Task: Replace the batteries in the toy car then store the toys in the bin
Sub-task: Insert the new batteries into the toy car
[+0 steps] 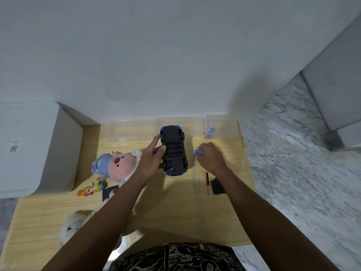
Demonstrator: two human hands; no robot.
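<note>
Blue toy car (174, 151) lying belly-up on the pale wooden surface (166, 212), black underside showing, battery bay open across the middle, bay contents too dark to read. Left hand (151, 158) steadying the car from its left flank, fingers (156, 140) curled over the chassis edge, thumb resting near the open bay. Right hand (212, 156) just beside the car on its right, fingers pinching small blue-and-white batteries (198, 151) low over the surface. More blue-and-white spare cells (210, 129) standing in a small clear plastic tub (224, 126) against the wall. Black battery cover (218, 186) and slim dark screwdriver (207, 182) lying near the right wrist. Clear plastic bin (127, 132) behind the car; pink pig plush (117, 163) and small orange figurine (89, 189) waiting to its left.

Likely step: swapping cells. Best done keeping the left grip firm so the car cannot roll, feeding one cell at a time, matching polarity marks, pressing against the spring end first, keeping the cover and screwdriver within reach.
</note>
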